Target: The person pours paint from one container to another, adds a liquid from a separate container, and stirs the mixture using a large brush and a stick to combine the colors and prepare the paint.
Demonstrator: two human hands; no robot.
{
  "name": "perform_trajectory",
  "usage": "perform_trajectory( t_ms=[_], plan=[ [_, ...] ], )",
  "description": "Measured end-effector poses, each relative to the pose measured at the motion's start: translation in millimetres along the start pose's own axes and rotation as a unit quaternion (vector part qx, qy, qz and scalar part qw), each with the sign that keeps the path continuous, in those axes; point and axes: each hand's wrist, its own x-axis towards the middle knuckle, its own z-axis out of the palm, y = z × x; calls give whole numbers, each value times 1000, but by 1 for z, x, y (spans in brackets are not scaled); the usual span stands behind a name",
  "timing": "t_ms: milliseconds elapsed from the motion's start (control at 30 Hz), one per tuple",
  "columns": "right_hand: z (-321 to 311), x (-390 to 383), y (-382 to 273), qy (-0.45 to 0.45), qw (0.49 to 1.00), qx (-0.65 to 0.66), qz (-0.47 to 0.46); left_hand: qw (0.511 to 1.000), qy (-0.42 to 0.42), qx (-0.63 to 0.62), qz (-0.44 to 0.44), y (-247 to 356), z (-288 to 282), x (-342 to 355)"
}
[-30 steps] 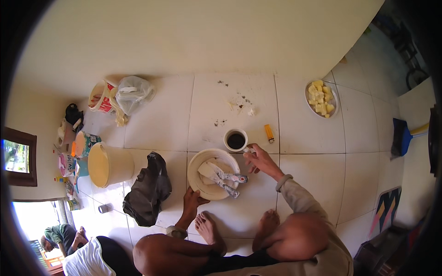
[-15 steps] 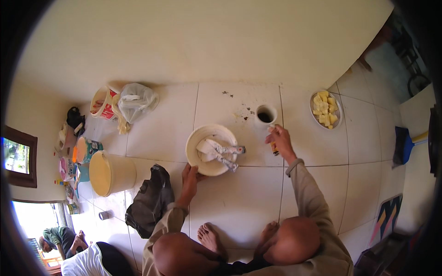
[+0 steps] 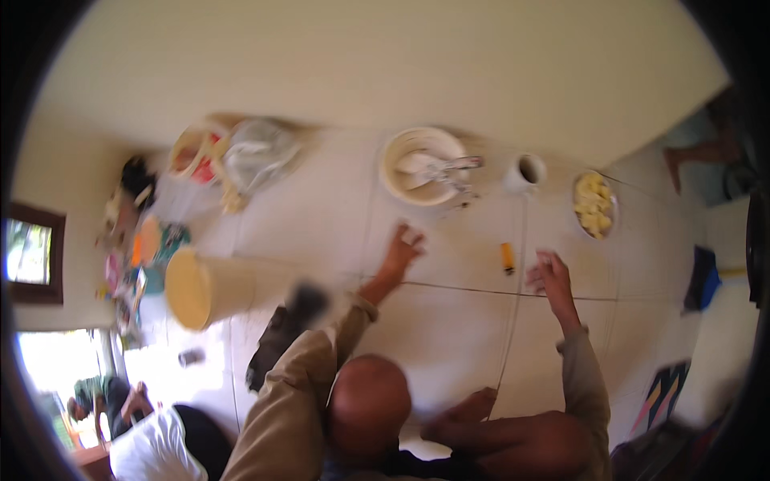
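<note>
My left hand [image 3: 405, 252], empty with fingers loosely bent apart, reaches over the tiles below a white bowl [image 3: 388, 166] holding white-coated spatulas [image 3: 437, 167]. My right hand [image 3: 549, 276] is open, fingers spread and blurred, beside an orange lighter [image 3: 507, 257] lying on the floor. A white mug [image 3: 521, 180] of dark liquid stands right of the bowl, and an oval plate of yellow chunks [image 3: 593, 200] lies farther right.
A cream bucket [image 3: 188, 289], black bag [image 3: 269, 353], plastic bag [image 3: 261, 156] and several containers sit left. A crouching person [image 3: 112, 405] is lower left. Another person's leg [image 3: 690, 156] shows beyond the right wall edge. A blue broom [image 3: 699, 280] stands right.
The bowl has been moved toward the wall and my left hand has let go. The mug now stands farther back and right, released by my right hand. A leg has appeared at upper right.
</note>
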Motion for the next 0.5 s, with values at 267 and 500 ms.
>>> perform_trajectory(
  t_ms=[267,500],
  plan=[
    [109,-85,26,-219,966,-130,53,915,-167,305,-206,3,-79,-286],
    [317,-72,-54,-420,869,-216,-147,952,187,158,-183,-41,-194,-414]
  ],
)
